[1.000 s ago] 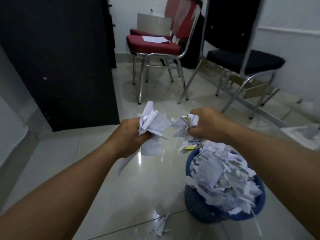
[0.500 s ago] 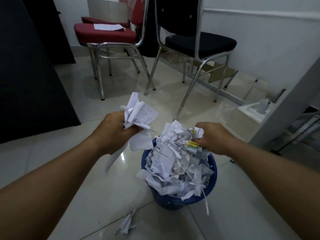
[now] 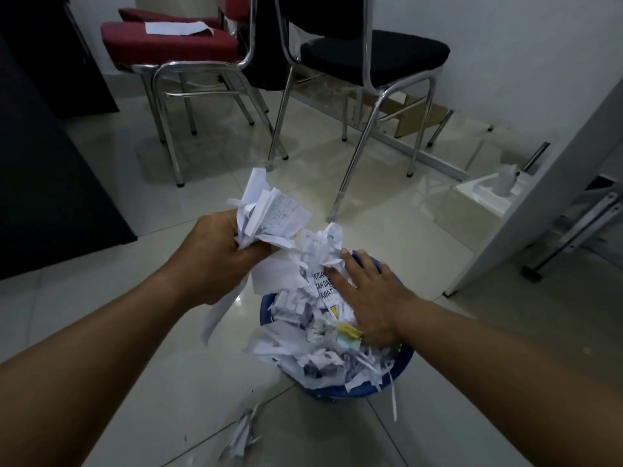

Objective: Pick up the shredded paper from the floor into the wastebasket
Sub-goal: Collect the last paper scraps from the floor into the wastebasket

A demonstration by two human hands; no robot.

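Blue plastic shows along the rim of the wastebasket (image 3: pixel 406 360), which stands on the pale tiled floor (image 3: pixel 141 382) a little toward five o'clock from the middle of the view and is heaped above its edge with shredded paper (image 3: pixel 313 352). The left hand (image 3: pixel 215 257) hovers at about ten o'clock from the basket, its fingers (image 3: pixel 259 254) clamped around a crumpled wad of paper (image 3: pixel 269 214) that sticks up out of the fist, with one long strip (image 3: pixel 219 311) trailing down beside the wrist (it hangs clear of the basket, just outside the rim). The right hand (image 3: pixel 367 298) lies flat on the heap at roughly two o'clock of the basket, its fingers spread apart and gripping nothing, palm down on printed scraps and a yellow scrap (image 3: pixel 349 330). A thin strip (image 3: pixel 392 396) dangles over the near rim. A small clump of shreds (image 3: pixel 244 433) lies on the floor at seven o'clock, near the basket but not touching it. Farther back, at twelve o'clock, stand a red chair (image 3: pixel 168 42) with a white sheet (image 3: pixel 178 28) on its seat and a black chair (image 3: pixel 374 55) just beside it, both on chrome legs. A white box (image 3: pixel 485 197) with paper poking out sits on the floor at two o'clock, well apart from the basket.
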